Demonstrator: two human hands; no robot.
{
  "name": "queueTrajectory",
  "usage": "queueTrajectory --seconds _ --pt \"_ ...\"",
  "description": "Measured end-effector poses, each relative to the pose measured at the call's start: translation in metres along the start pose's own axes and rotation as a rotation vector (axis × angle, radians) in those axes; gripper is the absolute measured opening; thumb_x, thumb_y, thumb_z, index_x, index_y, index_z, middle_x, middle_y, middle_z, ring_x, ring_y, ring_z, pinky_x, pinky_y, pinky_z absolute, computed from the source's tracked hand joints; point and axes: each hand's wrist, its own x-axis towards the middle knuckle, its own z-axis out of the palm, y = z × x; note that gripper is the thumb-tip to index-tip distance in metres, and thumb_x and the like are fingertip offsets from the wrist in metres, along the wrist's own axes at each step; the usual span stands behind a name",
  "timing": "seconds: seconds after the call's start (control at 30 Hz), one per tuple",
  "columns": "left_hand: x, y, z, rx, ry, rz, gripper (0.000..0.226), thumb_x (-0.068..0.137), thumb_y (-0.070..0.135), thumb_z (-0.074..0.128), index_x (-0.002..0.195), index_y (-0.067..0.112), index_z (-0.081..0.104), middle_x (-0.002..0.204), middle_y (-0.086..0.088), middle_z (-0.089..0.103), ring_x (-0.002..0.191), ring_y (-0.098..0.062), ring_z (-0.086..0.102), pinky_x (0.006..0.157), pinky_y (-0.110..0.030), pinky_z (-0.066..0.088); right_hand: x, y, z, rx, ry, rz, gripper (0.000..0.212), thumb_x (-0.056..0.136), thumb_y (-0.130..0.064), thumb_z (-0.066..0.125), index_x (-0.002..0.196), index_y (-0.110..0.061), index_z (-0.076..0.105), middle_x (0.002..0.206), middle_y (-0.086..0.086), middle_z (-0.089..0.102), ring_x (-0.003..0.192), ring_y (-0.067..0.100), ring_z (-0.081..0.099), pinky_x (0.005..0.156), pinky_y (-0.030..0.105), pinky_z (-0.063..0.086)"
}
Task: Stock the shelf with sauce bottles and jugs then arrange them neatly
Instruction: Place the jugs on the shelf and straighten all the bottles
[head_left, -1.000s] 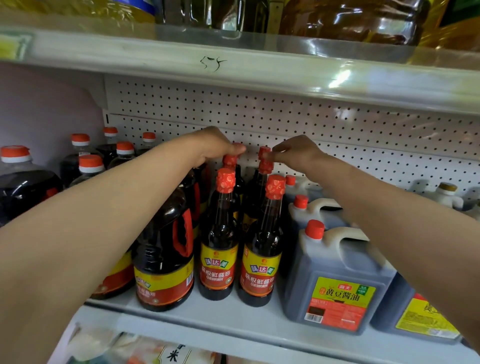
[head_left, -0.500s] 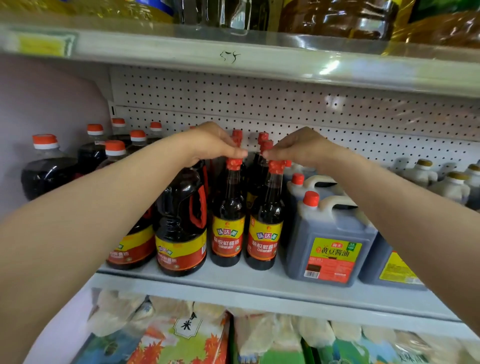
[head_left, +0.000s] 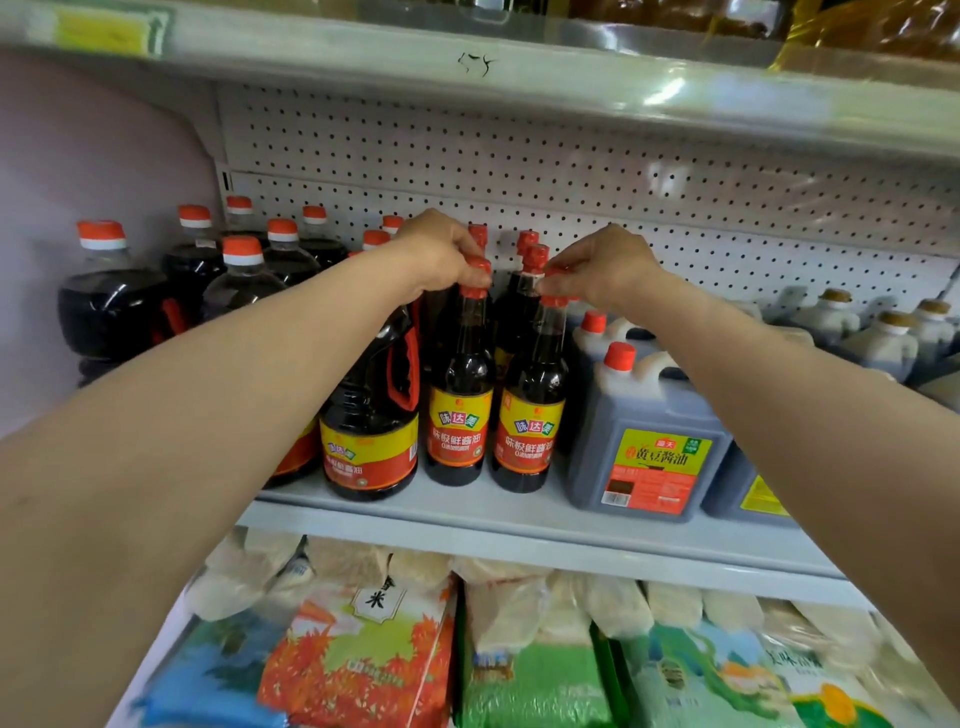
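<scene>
Two tall dark sauce bottles with red caps and yellow-red labels stand side by side at the front of the grey shelf (head_left: 519, 525). My left hand (head_left: 441, 254) pinches the cap of the left front bottle (head_left: 460, 389). My right hand (head_left: 602, 267) pinches the cap of the right front bottle (head_left: 535, 405). More bottles of the same kind (head_left: 524, 291) stand in rows right behind them. A round dark jug with a red handle (head_left: 371, 415) stands just left of the pair, and a grey square jug (head_left: 649, 431) stands just right.
Large round bottles with orange caps (head_left: 114, 312) fill the shelf's left end. Pale jugs with gold caps (head_left: 878, 332) sit at the back right. A pegboard wall (head_left: 571, 171) backs the shelf, under an upper shelf (head_left: 467, 62). Rice bags (head_left: 374, 665) lie below.
The view has tilted down and pulled back, so the lower shelf shows more. Both hands moved from the rear bottles' caps to the front pair's caps and stay there.
</scene>
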Motion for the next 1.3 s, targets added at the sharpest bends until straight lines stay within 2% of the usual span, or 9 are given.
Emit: queueTrajectory --seconds 0.2,0.33,0.43,0.6,0.8,0.9,1.0,1.1,1.3 --pt "-0.001 0.007 0.002 0.043 0.020 -0.044 0.035 0.080 0.020 0.082 0.113 0.018 0.069 0.136 -0.003 0.057 0.125 -0.019 0.050 0.090 -0.022 0.036 0.001 0.005 0.001 -0.019 0.007 -0.052 0.040 0.080 -0.042 0.081 0.115 -0.024 0.076 0.114 -0.003 0.073 0.109 0.015 0.065 0.098 0.032 0.051" --pt "-0.002 0.011 0.008 0.069 0.065 -0.080 0.038 0.083 0.021 0.080 0.119 0.017 0.067 0.139 -0.003 0.055 0.127 -0.021 0.051 0.096 -0.024 0.039 0.007 0.009 0.002 -0.098 -0.014 -0.102 0.037 0.082 -0.048 0.078 0.111 -0.024 0.076 0.109 -0.002 0.074 0.100 0.016 0.064 0.084 0.029 0.051" --pt "-0.008 0.017 0.014 0.080 0.097 -0.104 0.041 0.085 0.022 0.078 0.123 0.017 0.066 0.136 -0.004 0.059 0.123 -0.021 0.054 0.105 -0.030 0.044 0.010 0.012 0.004 -0.110 -0.028 -0.121 0.039 0.083 -0.050 0.075 0.109 -0.022 0.076 0.109 0.001 0.074 0.100 0.020 0.065 0.086 0.032 0.053" --pt "-0.033 0.014 0.002 -0.089 0.162 -0.125 0.066 0.083 0.027 0.079 0.142 0.016 0.050 0.142 -0.007 0.055 0.129 -0.022 0.054 0.112 -0.039 0.041 0.006 0.018 0.003 -0.023 0.043 -0.195 0.053 0.081 -0.061 0.068 0.117 -0.023 0.072 0.114 0.001 0.072 0.117 0.026 0.058 0.095 0.038 0.051" --pt "-0.073 0.000 -0.028 -0.201 0.353 -0.079 0.044 0.086 0.028 0.077 0.127 0.018 0.062 0.121 0.002 0.067 0.112 -0.014 0.062 0.102 -0.031 0.047 -0.009 0.002 0.001 0.123 0.293 -0.308 0.049 0.088 -0.054 0.067 0.126 -0.023 0.069 0.119 -0.001 0.071 0.134 0.027 0.039 0.099 0.036 0.042" --pt "-0.089 -0.011 -0.041 -0.207 0.397 -0.080 0.038 0.086 0.027 0.077 0.121 0.018 0.065 0.114 0.002 0.069 0.105 -0.011 0.064 0.094 -0.026 0.049 -0.016 -0.011 0.008 0.201 0.267 -0.346 0.046 0.087 -0.056 0.068 0.121 -0.025 0.071 0.119 -0.005 0.071 0.134 0.024 0.042 0.102 0.038 0.044" --pt "-0.096 -0.024 -0.056 -0.226 0.447 -0.083 0.028 0.084 0.030 0.079 0.110 0.025 0.068 0.109 0.005 0.070 0.104 -0.011 0.065 0.100 -0.035 0.051 -0.018 -0.024 0.017 0.194 0.248 -0.366 0.042 0.085 -0.059 0.069 0.114 -0.029 0.074 0.114 -0.007 0.072 0.132 0.023 0.044 0.101 0.041 0.046" --pt "-0.099 -0.035 -0.068 -0.233 0.464 -0.091 0.029 0.084 0.032 0.078 0.111 0.025 0.069 0.107 0.008 0.069 0.104 -0.012 0.065 0.100 -0.037 0.051 -0.020 -0.042 0.021 0.175 0.228 -0.389 0.043 0.084 -0.059 0.071 0.114 -0.028 0.075 0.116 -0.008 0.072 0.130 0.022 0.049 0.102 0.042 0.048" --pt "-0.098 -0.067 -0.095 -0.214 0.381 -0.064 0.016 0.087 0.032 0.076 0.100 0.030 0.067 0.114 0.001 0.069 0.108 -0.016 0.065 0.102 -0.042 0.051 -0.010 -0.083 0.034 0.110 0.184 -0.343 0.044 0.079 -0.065 0.070 0.110 -0.034 0.074 0.128 -0.002 0.065 0.128 0.018 0.050 0.105 0.040 0.048"
